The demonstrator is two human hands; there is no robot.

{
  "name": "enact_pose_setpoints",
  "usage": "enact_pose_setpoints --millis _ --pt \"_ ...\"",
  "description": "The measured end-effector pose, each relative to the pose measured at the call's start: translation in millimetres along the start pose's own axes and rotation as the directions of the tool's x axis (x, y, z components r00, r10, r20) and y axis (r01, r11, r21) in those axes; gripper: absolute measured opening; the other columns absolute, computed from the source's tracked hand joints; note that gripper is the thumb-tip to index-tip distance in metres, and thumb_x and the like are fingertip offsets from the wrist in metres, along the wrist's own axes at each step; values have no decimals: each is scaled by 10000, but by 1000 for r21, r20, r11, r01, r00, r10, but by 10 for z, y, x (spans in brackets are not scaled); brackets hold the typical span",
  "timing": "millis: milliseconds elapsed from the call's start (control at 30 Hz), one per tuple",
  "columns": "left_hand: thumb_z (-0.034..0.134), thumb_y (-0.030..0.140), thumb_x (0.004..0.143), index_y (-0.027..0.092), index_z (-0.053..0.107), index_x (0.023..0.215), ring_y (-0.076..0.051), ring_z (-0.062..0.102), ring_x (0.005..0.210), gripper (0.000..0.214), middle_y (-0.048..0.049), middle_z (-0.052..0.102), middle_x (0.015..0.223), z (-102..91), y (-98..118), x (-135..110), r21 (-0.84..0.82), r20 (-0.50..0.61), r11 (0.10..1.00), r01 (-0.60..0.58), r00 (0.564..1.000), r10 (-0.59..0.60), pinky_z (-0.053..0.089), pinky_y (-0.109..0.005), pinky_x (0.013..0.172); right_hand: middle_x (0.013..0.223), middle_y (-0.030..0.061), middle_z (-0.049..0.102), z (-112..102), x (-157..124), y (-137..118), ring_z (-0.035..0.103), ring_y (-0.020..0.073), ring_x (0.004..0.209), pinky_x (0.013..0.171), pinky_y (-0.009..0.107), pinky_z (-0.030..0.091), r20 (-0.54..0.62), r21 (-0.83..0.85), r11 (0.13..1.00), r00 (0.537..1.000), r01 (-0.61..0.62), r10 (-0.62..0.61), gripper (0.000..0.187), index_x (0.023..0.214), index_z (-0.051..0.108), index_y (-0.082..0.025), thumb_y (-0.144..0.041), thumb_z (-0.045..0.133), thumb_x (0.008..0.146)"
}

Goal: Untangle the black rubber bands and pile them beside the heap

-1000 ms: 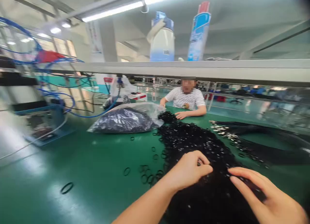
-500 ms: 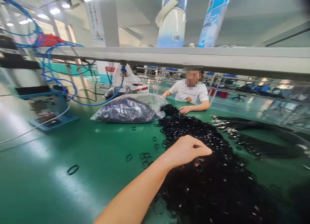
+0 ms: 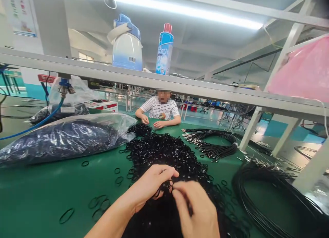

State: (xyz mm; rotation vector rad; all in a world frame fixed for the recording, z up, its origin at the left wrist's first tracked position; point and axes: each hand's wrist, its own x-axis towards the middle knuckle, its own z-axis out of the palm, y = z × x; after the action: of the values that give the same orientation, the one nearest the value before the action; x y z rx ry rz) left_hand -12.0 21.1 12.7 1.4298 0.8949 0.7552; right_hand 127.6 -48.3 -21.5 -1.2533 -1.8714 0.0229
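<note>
A large pile of small black rings [image 3: 164, 147] spreads over the green tabletop, and both my hands are over its near part. My left hand [image 3: 154, 183] is curled round several black rings, which show between its thumb and fingers. Close beside it, my right hand [image 3: 196, 205] pinches a black ring with thumb and forefinger at the edge of that bunch. The fingers of the left hand are partly hidden behind the rings. A few loose rings [image 3: 66, 215] lie on the table to the left.
A clear plastic bag [image 3: 69, 135] of dark pieces lies left of the pile. Coiled black cables [image 3: 218, 142] rest at right, with a larger coil [image 3: 246, 200] nearer. A shelf [image 3: 144, 78] crosses above, holding a jug [image 3: 127, 49] and spray can [image 3: 165, 52]. A person [image 3: 160, 111] sits opposite.
The view has swung to the right. My right hand has come into view and met the left one at the rings. The person opposite has shifted their hands closer together.
</note>
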Motion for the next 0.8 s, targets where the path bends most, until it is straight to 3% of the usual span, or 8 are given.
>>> enact_pose_setpoints --millis 33,100,167,233,400,533,667,800 --pt "533 540 780 160 632 908 -50 372 479 413 24 530 670 25 9 -4 -5 19 1000 -1 1000 1 203 -158 397 908 54 659 -47 59 82 618 187 799 664 274 514 -48 68 994 995 -82 85 198 1028 623 -219 -193 501 874" --pt "562 502 771 173 629 902 -56 388 510 361 25 525 695 74 31 -10 -14 32 1000 5 999 -5 213 -156 405 949 26 661 -111 134 176 625 183 787 624 249 511 -5 243 945 974 -220 229 246 1052 624 -253 -207 575 815" --pt "596 498 746 184 626 924 -58 390 519 363 31 518 702 109 53 -7 -22 -5 999 24 1000 -24 233 -155 413 896 -1 679 -141 162 193 634 170 756 622 231 504 122 361 881 952 -305 280 207 976 658 -254 -185 593 792" --pt "616 509 727 181 624 939 -61 396 513 391 29 525 691 112 69 7 -14 -50 999 30 998 -31 242 -156 411 832 -15 690 -164 163 187 638 164 742 653 230 493 146 387 859 942 -336 302 148 880 679 -243 -173 569 809" --pt "531 541 784 153 618 973 -56 374 427 440 15 566 597 -25 81 68 40 -173 998 -47 983 54 211 -155 381 862 -13 672 -251 150 254 608 170 741 656 260 461 -27 209 922 941 -325 337 150 882 662 -260 -234 516 864" --pt "525 564 782 156 614 974 -26 307 369 460 29 562 571 -104 88 74 23 -237 999 -37 971 42 174 -146 373 884 6 640 -174 125 241 579 195 825 734 311 460 64 73 975 977 -208 204 129 912 631 -251 -211 516 868" --pt "529 574 777 152 616 938 -12 296 369 460 21 563 596 -62 86 52 -70 -196 997 -16 981 2 142 -146 368 944 52 583 -22 83 175 530 248 917 763 376 452 161 -106 992 983 -67 84 106 838 635 -219 -136 578 803" --pt "493 562 804 143 608 935 -2 275 355 454 12 568 618 -27 71 50 -176 -135 984 18 990 -43 124 -161 371 867 40 577 -39 85 250 533 224 858 730 359 438 73 -96 987 988 -127 134 178 742 573 -200 -88 477 841"
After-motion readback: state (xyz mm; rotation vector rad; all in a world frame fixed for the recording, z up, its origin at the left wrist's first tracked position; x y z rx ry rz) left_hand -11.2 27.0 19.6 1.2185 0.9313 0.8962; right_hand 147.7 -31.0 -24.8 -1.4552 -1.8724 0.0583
